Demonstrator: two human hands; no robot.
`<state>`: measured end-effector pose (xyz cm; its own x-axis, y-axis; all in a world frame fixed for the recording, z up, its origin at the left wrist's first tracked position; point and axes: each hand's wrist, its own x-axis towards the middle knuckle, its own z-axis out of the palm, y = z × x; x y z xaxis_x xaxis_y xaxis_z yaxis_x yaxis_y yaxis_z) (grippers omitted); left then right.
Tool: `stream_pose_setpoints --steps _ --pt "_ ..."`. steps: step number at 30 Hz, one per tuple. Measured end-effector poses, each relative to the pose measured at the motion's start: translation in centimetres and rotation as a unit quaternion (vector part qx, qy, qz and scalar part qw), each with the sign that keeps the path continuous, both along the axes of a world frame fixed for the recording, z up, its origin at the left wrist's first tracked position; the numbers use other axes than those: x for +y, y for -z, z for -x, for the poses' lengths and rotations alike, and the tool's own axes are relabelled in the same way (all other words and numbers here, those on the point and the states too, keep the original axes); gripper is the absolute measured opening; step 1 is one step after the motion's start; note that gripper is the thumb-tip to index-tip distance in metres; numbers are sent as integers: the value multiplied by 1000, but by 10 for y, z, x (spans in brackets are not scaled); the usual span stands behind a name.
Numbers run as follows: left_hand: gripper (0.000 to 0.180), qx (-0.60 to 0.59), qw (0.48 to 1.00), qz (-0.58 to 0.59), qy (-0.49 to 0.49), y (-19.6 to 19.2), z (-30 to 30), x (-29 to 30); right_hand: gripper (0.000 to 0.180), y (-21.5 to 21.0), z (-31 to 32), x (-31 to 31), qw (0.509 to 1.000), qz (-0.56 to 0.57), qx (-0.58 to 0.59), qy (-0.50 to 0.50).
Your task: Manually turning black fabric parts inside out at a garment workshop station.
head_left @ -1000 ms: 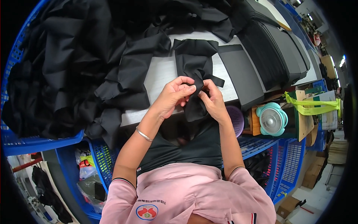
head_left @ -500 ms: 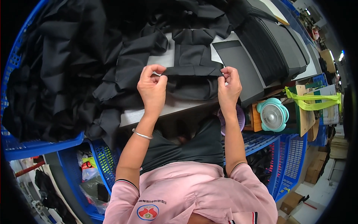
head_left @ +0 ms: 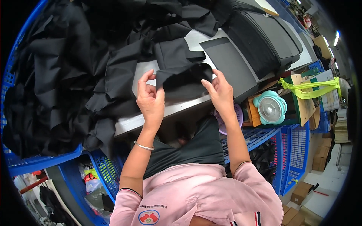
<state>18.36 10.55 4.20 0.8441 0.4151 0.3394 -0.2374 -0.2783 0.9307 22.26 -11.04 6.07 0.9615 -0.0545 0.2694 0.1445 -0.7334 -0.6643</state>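
Observation:
A strip of black cloth [head_left: 184, 81] lies in front of me over the metal-topped table, its near part folded and slightly blurred. At its left edge is my left hand [head_left: 151, 103], thumb and forefinger parted and the other fingers curled. My right hand [head_left: 222, 94] is by the cloth's right end, with thumb and fingers apart. Neither hand visibly pinches the cloth. Where the fingertips meet its edges, contact is hard to make out. A large heap of black cloth [head_left: 64, 75] spreads over the left side.
Right of the cloth lies a flat dark grey panel [head_left: 230, 64], beside a stack of black pieces [head_left: 256, 41]. A turquoise fan [head_left: 270, 107] stands at the right by a purple basket [head_left: 235, 118]. Blue plastic crates [head_left: 296, 158] flank my lap.
Both hands have let go of the cloth's near edge, which was stretched between them. The cloth has flipped over and shifted left in view. My fingers have parted.

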Motion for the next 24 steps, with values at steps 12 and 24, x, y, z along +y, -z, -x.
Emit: stream_pose_setpoints --steps 12,24 --pt "45 -18 988 112 102 -25 57 -30 23 20 -42 -79 921 375 -95 -31" --pt "113 73 841 368 389 -16 73 -66 18 -62 107 -13 925 182 -319 -97"
